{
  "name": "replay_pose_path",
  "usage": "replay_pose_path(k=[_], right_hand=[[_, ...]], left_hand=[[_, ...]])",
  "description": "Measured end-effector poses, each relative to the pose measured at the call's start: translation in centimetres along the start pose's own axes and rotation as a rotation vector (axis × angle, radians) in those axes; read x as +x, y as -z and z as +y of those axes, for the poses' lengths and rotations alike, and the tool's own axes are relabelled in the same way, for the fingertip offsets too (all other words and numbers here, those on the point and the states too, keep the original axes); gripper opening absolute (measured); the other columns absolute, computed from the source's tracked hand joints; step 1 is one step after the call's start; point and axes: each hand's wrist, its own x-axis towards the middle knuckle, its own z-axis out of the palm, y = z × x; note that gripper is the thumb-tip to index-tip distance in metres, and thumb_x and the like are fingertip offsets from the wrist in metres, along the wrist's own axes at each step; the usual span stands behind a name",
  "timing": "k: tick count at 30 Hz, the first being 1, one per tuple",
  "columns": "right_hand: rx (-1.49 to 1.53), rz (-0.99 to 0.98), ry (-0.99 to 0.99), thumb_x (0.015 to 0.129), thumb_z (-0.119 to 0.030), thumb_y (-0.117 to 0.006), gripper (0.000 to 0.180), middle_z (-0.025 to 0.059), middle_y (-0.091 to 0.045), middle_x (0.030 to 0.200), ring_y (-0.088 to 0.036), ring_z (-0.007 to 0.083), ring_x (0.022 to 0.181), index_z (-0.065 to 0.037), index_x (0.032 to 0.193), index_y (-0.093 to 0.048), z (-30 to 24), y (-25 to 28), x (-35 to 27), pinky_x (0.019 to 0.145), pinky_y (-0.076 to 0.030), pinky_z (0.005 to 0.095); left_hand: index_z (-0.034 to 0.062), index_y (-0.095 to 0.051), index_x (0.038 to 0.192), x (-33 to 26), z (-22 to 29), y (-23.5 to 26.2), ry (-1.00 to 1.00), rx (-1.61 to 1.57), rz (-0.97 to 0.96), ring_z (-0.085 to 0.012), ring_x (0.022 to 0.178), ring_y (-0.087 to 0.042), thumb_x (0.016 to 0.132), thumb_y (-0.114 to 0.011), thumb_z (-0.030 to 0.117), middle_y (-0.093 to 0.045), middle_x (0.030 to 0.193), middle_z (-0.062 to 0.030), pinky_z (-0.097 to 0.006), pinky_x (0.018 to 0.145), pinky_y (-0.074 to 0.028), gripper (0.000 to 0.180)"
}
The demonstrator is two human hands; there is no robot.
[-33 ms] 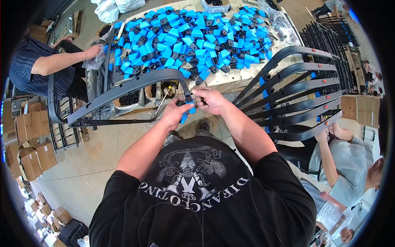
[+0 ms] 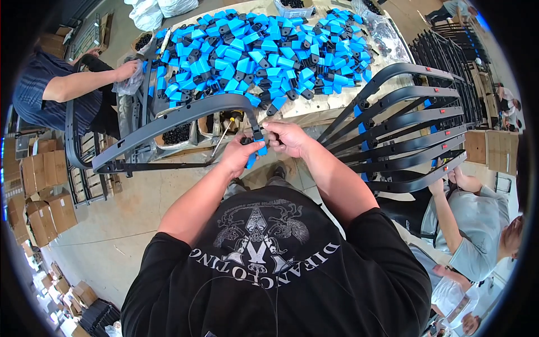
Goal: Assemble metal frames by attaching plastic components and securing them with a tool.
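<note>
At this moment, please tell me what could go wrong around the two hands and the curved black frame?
The left hand grips the blue piece at the frame's end, with the right hand close by, so a fingertip might get pinched.

The frame extends far leftward; it could swing if the grip slips.

Loose parts lie heaped near the table's front edge; a bump might knock some off.

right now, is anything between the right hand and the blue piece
Nothing visible: the right hand is beside the blue piece, though contact is unclear; the left hand grips it at the end of the black frame.
</note>
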Motion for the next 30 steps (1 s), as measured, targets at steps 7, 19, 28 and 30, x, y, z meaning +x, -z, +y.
replay_pose_path(k=[7,19,28,30], right_hand=[[-0.680,0.142,0.246,0.102,-0.038,-0.055,0.032,-0.0003,-0.052,0.070,-0.045,0.0115,0.058,-0.010,0.087,-0.059,0.1,-1.8,0.4,0.049,-0.032,0.0282],[-0.057,-0.155,0.030,0.103,-0.063,-0.034,0.065,0.0088,-0.066,0.099,-0.064,0.0190,0.086,-0.004,0.114,-0.059,1.3,-3.2,-5.3,0.063,-0.038,0.0301],[-0.337,-0.153,0.100,0.104,-0.060,-0.036,0.054,-0.0013,-0.065,0.091,-0.060,0.0100,0.085,-0.014,0.114,-0.062,2.5,-5.1,-4.8,0.063,-0.034,0.0283],[-0.381,-0.144,0.089,0.106,-0.058,-0.034,0.055,-0.0010,-0.066,0.094,-0.059,0.0096,0.085,-0.012,0.118,-0.062,3.0,-4.7,-4.6,0.062,-0.035,0.0276]], left_hand=[[0.0029,-0.056,0.121,0.4,-0.2,0.4,0.020,0.026,-0.027,-0.0147,0.076,-0.066,0.083,-0.085,0.023,-0.068,0.096,-0.0069,-0.029,0.062,-0.053,0.052],[0.0048,-0.068,0.104,-6.5,1.9,0.2,-0.471,0.700,0.119,-0.0176,0.069,-0.063,0.093,-0.071,0.020,-0.064,0.086,-0.0072,-0.035,0.064,-0.051,0.019],[0.0094,-0.070,0.110,-8.2,4.8,-2.5,-0.738,1.190,0.101,-0.0334,0.091,-0.068,0.089,-0.070,0.021,-0.067,0.102,-0.0107,-0.043,0.078,-0.055,0.024],[0.0082,-0.070,0.108,-8.4,4.4,-2.9,-0.696,1.176,0.096,-0.0338,0.090,-0.068,0.088,-0.071,0.020,-0.067,0.102,-0.0109,-0.043,0.077,-0.055,0.023]])
